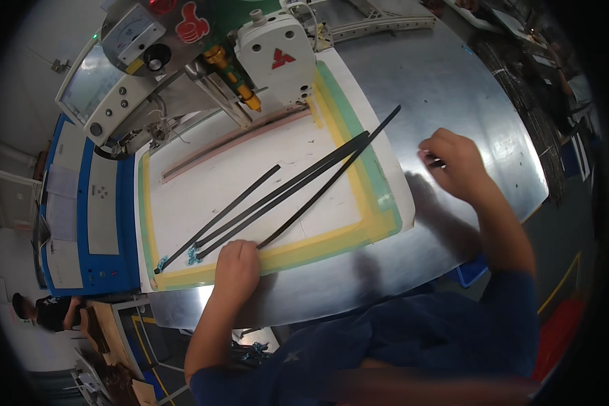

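Note:
Several narrow black straps (229, 208) lie slantwise on a white sheet (250, 162). Tufts of blue thread (193, 255) cling to the near ends of some of them. At the sheet's front edge my left hand (237, 269) is closed on the near end of one black strap (311, 201), which runs up and right past the sheet's taped border. My right hand (457, 166) hovers over the bare metal tabletop at the right, fingers curled together. A small dark bit shows between those fingers, too hidden to name.
A sewing machine head (277, 57) hangs over the sheet's far side, next to a yellow pointed part (250, 98). A control panel with a screen (88, 84) and a blue cabinet (101, 210) stand left. The metal tabletop (426, 81) extends right. Another person (51, 311) is at far left.

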